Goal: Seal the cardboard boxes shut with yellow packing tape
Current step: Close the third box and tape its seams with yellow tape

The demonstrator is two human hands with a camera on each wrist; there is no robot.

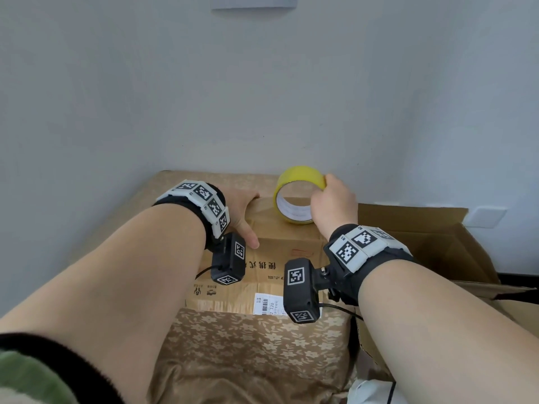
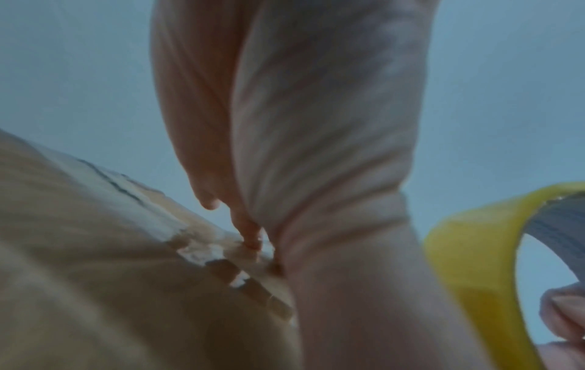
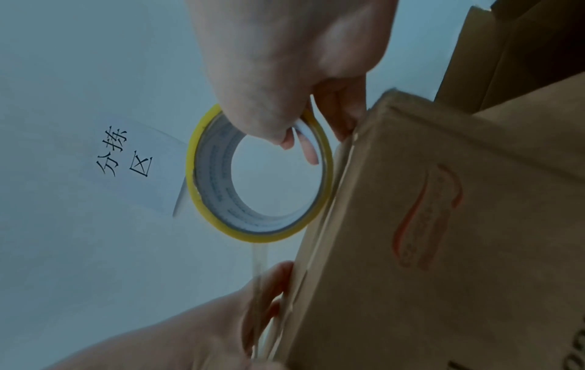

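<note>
A brown cardboard box (image 1: 285,243) with printed characters and a shipping label stands in front of me on a flowered cloth. On its top, my right hand (image 1: 332,202) grips a roll of yellow packing tape (image 1: 300,173) held upright on its edge. In the right wrist view the fingers (image 3: 304,142) hook through the roll's (image 3: 193,175) core. A short clear-looking strip (image 3: 259,260) runs from the roll to my left hand (image 3: 253,313). That left hand (image 1: 242,211) lies over the box's top left edge. Its straight fingers (image 2: 247,230) press on the box (image 2: 95,262), and the thumb rests on the near face.
A larger cardboard box (image 1: 437,243) with raised flaps stands open at the right, close against the small one. The flowered cloth (image 1: 248,345) covers the support below. A pale wall (image 1: 262,97) rises just behind, with a paper sign (image 3: 142,162) on it.
</note>
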